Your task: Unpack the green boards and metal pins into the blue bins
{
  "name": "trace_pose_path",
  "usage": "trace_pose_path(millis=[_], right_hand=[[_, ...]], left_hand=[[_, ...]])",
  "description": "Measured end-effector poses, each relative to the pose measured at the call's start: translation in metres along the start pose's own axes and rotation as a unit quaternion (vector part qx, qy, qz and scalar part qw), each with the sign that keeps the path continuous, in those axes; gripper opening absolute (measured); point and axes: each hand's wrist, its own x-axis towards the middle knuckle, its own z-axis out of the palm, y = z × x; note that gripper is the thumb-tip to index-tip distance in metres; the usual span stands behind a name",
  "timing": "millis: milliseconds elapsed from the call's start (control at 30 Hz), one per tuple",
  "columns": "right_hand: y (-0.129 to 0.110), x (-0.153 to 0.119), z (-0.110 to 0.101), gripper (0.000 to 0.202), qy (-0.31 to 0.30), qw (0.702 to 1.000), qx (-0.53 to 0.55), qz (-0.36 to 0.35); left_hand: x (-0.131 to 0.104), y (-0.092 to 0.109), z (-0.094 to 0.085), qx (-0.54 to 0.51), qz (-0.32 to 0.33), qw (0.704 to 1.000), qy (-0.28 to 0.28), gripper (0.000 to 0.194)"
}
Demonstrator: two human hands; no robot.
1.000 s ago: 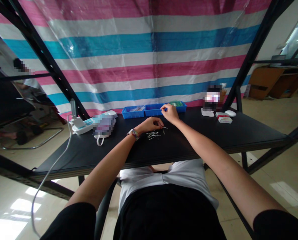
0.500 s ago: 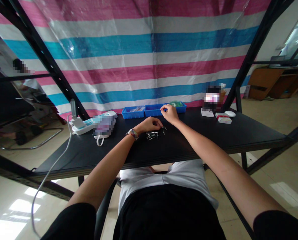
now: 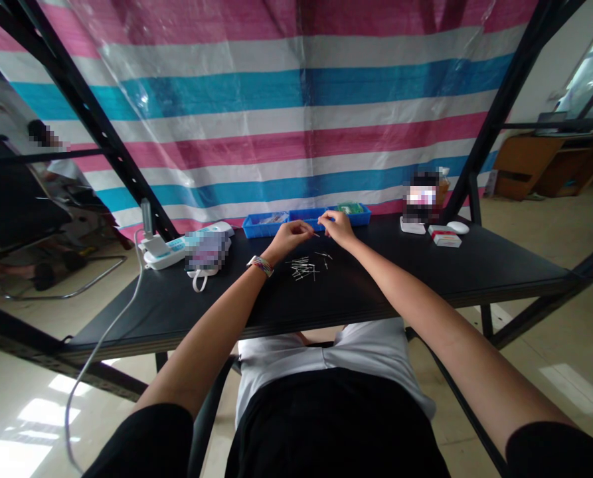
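Over the black table, my left hand is closed in a pinch, with the tip of a thin pin-like piece showing at its fingertips. Close beside it, my right hand is also pinched shut; whatever its fingers hold is too small to make out. Below both hands lies a loose pile of thin silver pin-like pieces, with a few more strewn just right of it. Behind my hands stands a row of blue bins; the left one holds clear plastic bags and the right one green pieces.
On the left of the black table are a white power strip with its cable and a pouch with a white strap. A small white-and-red box and a white mouse lie at the right. A striped sheet hangs behind.
My left hand has lifted from the silver pieces and moved up towards my right hand, with a thin piece in its fingers. My right hand has barely moved.
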Motion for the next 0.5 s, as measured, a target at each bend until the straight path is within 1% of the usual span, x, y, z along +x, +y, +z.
trace_pose_path(millis=[100, 167, 233, 300, 400, 500], right_hand=[[-0.0014, 0.0015, 0.002, 0.031, -0.04, 0.998, 0.026, 0.035], [-0.0011, 0.0017, 0.0043, 0.031, -0.074, 0.995, 0.053, 0.05], [-0.0008, 0.0011, 0.0067, 0.03, -0.097, 0.99, 0.088, 0.058], [-0.0013, -0.0001, 0.0082, 0.03, -0.107, 0.984, 0.125, 0.066], [-0.0041, -0.002, 0.0079, 0.032, -0.11, 0.978, 0.163, 0.074], [-0.008, -0.0039, 0.006, 0.03, -0.111, 0.976, 0.171, 0.075]], left_hand=[[0.0015, -0.0008, -0.0021, -0.027, 0.022, 0.997, 0.07, 0.035], [0.0023, -0.0013, -0.0031, -0.039, 0.028, 0.995, 0.092, 0.04], [0.003, -0.002, -0.0037, -0.042, 0.031, 0.994, 0.101, 0.042], [0.0036, -0.0028, -0.0041, -0.041, 0.034, 0.993, 0.11, 0.042], [0.0043, -0.0042, -0.0044, -0.038, 0.038, 0.991, 0.124, 0.041], [0.0048, -0.0054, -0.0045, -0.034, 0.039, 0.99, 0.132, 0.041]])
